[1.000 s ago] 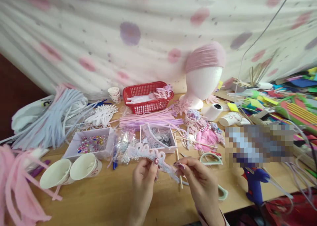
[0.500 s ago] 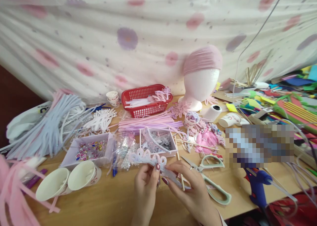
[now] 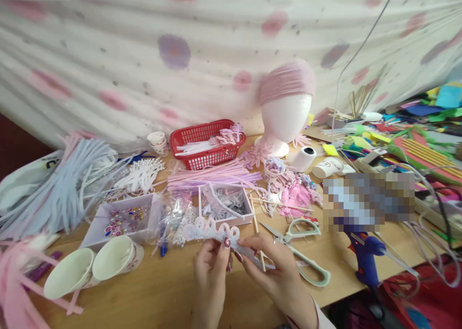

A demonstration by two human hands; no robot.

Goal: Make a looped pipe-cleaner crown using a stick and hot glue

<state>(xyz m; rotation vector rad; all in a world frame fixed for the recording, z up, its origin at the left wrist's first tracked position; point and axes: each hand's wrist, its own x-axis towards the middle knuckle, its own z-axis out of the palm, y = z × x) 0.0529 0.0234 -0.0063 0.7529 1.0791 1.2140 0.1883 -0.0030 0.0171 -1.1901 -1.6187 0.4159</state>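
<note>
Above — the left hand (image 3: 212, 276), thumb and fingers pinching it — sits looped trim (image 3: 208, 230).

This was a craft workspace, its wooden table (image 3: 155, 290) crowded with making supplies: bundled fuzzy stems (image 3: 72, 180), a tray of coloured gems (image 3: 122, 221), scissors (image 3: 288, 237) and a blue glue gun (image 3: 366, 252). A white mannequin head (image 3: 287, 115) stood before a floral curtain (image 3: 216, 40). Whether it was a home corner or a small workshop was hard to tell.

Flowered cloth (image 3: 212, 45) hangs behind a red basket (image 3: 211, 159) and mannequin head (image 3: 286, 117).
</note>
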